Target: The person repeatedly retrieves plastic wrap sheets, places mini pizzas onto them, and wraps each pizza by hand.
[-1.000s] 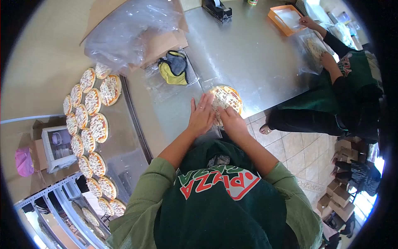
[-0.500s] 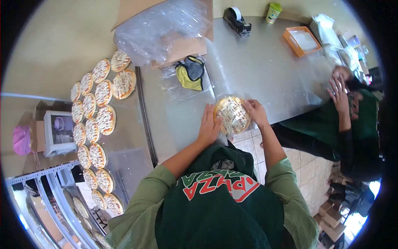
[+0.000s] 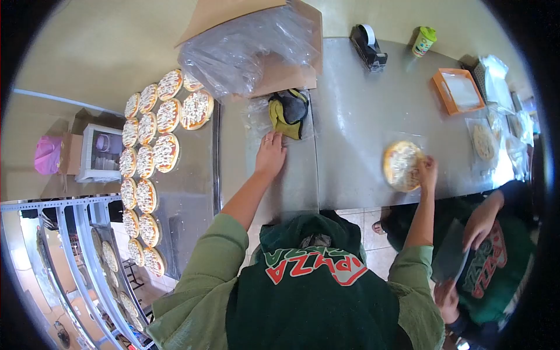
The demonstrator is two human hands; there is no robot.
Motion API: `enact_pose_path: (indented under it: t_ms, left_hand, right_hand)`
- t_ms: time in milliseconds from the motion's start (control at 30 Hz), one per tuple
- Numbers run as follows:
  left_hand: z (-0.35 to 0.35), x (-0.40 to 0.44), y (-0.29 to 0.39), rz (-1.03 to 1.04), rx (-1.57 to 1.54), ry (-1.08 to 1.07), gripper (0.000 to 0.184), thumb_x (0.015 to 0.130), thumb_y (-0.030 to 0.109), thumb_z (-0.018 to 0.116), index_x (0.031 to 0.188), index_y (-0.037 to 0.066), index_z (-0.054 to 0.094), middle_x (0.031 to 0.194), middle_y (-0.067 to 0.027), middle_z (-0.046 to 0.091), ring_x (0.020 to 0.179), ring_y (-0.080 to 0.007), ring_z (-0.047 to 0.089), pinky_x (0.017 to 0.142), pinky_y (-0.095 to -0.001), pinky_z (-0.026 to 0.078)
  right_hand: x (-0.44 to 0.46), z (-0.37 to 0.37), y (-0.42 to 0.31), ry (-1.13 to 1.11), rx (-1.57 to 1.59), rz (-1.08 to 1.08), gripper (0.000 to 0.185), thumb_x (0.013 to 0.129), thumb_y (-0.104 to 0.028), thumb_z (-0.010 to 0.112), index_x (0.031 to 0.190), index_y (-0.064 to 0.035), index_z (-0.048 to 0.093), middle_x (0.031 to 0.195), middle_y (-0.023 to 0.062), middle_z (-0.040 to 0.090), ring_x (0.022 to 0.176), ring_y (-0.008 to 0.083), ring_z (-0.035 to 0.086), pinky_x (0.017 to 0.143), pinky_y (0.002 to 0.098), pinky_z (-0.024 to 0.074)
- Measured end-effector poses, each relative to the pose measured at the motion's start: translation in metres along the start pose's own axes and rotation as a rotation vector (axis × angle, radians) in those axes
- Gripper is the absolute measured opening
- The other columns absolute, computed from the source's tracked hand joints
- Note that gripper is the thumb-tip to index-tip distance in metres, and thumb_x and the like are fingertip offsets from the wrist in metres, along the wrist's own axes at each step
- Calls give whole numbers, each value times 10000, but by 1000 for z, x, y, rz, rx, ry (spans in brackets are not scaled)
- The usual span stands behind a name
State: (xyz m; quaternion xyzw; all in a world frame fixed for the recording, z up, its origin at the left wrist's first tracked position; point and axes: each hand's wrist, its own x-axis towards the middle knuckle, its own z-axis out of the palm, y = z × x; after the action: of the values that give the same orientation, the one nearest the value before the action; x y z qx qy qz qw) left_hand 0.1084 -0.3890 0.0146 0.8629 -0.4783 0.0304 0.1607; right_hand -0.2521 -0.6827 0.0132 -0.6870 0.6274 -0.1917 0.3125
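Observation:
A small pizza with white shredded topping (image 3: 399, 166), in a clear plastic bag, is on the metal table right of centre. My right hand (image 3: 429, 173) grips its right edge, fingers closed on it. My left hand (image 3: 270, 154) lies on the table to the left, fingers stretched out. Its fingertips reach the lower edge of a yellow and dark grey cloth item (image 3: 287, 115), possibly a face mask. That item rests on clear plastic bags (image 3: 255, 118).
Several uncovered pizzas (image 3: 166, 153) fill the left tabletop. A cardboard box with plastic (image 3: 251, 52), a tape dispenser (image 3: 368, 49), a green cup (image 3: 424, 41) and an orange tray (image 3: 458, 91) stand behind. A co-worker at right holds a clear sheet (image 3: 452, 251) near a bagged pizza (image 3: 483, 141).
My right hand has carried the bagged pizza rightward. My left hand has let go of it and moved up-left to the cloth item. The co-worker's hands have come lower, with a clear sheet.

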Motion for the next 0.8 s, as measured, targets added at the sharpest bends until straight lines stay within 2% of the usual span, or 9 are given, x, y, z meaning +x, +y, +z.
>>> enact_pose_path:
  t_ms: [33, 100, 167, 267, 367, 467, 567, 700, 800]
  left_hand:
    - [1, 1, -12, -41, -19, -57, 298, 794, 186, 584, 1060, 55, 556, 1127, -140, 508, 1078, -308, 476, 910, -372, 418]
    - [5, 4, -25, -74, -38, -114, 237, 792, 185, 587, 987, 50, 579, 1046, -119, 545, 1022, -285, 512, 855, -357, 450]
    - [7, 7, -31, -56, -38, -119, 177, 784, 182, 596, 893, 43, 598, 951, -104, 576, 954, -266, 547, 788, -355, 476]
    - [-12, 16, -28, -117, -234, -80, 75, 757, 107, 596, 772, 39, 568, 818, -117, 584, 827, -293, 571, 713, -376, 481]
    - [-32, 32, -37, -223, -399, -263, 79, 756, 94, 606, 784, 33, 566, 765, -130, 591, 764, -300, 584, 672, -371, 473]
    - [-34, 38, -54, -202, -489, -268, 69, 772, 78, 588, 789, 25, 548, 767, -146, 598, 724, -314, 588, 650, -366, 467]
    - [-27, 21, -79, -239, -612, 48, 85, 825, 102, 557, 804, 27, 524, 741, -128, 610, 708, -276, 606, 636, -350, 467]
    - [-72, -15, -114, -687, -1461, 425, 148, 940, 223, 429, 959, 77, 442, 950, -140, 607, 788, -252, 627, 632, -339, 515]
    - [-117, -34, -126, -863, -1699, 678, 187, 946, 264, 409, 992, 82, 414, 1053, -165, 578, 811, -306, 631, 647, -364, 534]
  right_hand:
    - [0, -4, -10, 321, -343, -169, 463, 780, -221, 643, 1162, -24, 469, 1067, 203, 526, 994, 307, 512, 856, 410, 414]
    - [3, 7, -52, 414, -174, -369, 380, 766, -130, 629, 1121, -56, 517, 1118, 198, 510, 1048, 341, 476, 897, 420, 390]
    - [-21, 51, -123, 166, 151, -644, 373, 759, -70, 618, 1119, -67, 523, 1138, 162, 509, 1065, 332, 477, 921, 407, 379]
    - [-87, 123, -220, -373, 287, -837, 352, 779, -154, 617, 1117, -87, 544, 1199, 174, 473, 1133, 325, 451, 959, 378, 368]
    - [-109, 202, -253, -424, 167, -990, 414, 794, -230, 615, 1183, -123, 523, 1303, 169, 411, 1161, 339, 432, 954, 396, 374]
    - [-94, 243, -246, -524, -173, -924, 427, 838, -314, 546, 1230, -154, 494, 1337, 158, 389, 1199, 320, 405, 982, 408, 333]
    - [-78, 248, -238, -403, -247, -843, 489, 873, -394, 455, 1312, -185, 404, 1380, 143, 336, 1268, 282, 322, 1034, 412, 242]
    - [-79, 243, -233, -309, -474, -899, 545, 898, -423, 377, 1385, -202, 269, 1434, 127, 235, 1331, 250, 200, 1070, 414, 142]
    - [-83, 252, -237, -270, -547, -869, 568, 895, -436, 359, 1390, -180, 248, 1445, 133, 198, 1341, 274, 164, 1069, 423, 139]
